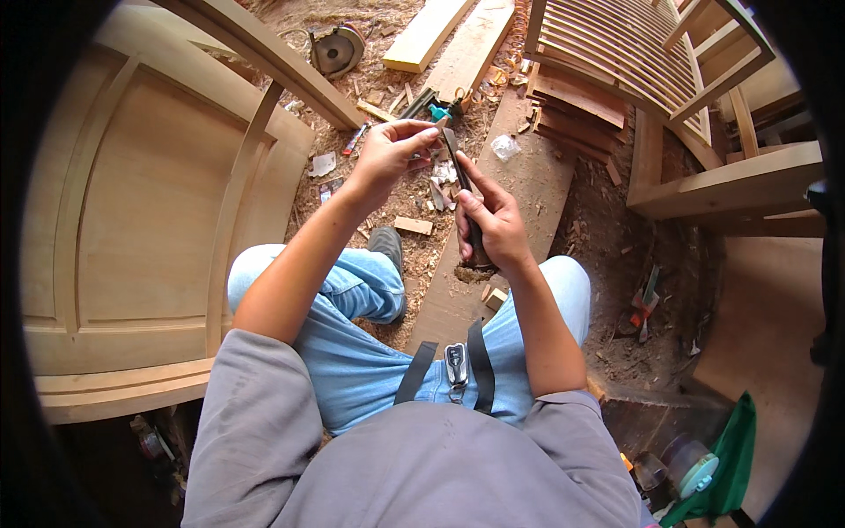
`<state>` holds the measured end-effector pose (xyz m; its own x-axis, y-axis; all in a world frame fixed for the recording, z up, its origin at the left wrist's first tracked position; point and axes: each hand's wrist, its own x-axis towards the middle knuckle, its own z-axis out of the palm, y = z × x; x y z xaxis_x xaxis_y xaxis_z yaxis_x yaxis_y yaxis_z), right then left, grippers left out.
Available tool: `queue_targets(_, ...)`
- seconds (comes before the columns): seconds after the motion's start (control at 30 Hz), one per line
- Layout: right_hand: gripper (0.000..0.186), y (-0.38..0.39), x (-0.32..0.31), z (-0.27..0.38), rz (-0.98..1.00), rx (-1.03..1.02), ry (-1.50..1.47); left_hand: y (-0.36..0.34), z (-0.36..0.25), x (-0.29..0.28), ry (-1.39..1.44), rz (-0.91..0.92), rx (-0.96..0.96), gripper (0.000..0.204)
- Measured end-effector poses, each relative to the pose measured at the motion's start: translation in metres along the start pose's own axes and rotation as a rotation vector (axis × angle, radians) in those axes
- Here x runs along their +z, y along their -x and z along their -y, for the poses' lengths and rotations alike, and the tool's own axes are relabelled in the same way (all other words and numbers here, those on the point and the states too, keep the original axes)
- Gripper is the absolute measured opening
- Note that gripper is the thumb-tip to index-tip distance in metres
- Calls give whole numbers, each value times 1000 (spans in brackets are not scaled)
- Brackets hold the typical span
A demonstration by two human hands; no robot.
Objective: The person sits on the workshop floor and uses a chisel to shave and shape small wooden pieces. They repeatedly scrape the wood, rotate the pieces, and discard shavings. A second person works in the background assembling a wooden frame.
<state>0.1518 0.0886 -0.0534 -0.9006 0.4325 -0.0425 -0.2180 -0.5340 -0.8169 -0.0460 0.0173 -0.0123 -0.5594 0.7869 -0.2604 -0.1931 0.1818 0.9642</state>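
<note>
My right hand (495,218) is wrapped around a dark-handled bladed tool (451,143), its grey blade pointing up and away from me. I cannot tell whether it is a knife or a chisel. Close to the blade's tip, my left hand (387,157) pinches a small pale wood piece (443,124) between thumb and forefinger. Both hands are held above a wide plank (458,290) between my knees. Wood scraps (495,299) lie on that plank, near a dark hole beneath my right hand.
A panelled wooden door or cabinet (150,194) leans at the left. Slatted wooden framework (616,53) stands at the upper right beside stacked boards (576,110). A circular saw (337,51), a teal-and-black power tool (440,113) and a thick beam (422,40) rest among shavings ahead.
</note>
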Motion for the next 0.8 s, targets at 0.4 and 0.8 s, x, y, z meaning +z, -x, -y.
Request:
queue_targets(0.4,55,-7,-19,-9,-71,6,-35,2,16,1,-247,86,88,20)
queue_targets(0.8,55,1,-15,-9,27,117,-28,0,10,-3,-176,16,141,17)
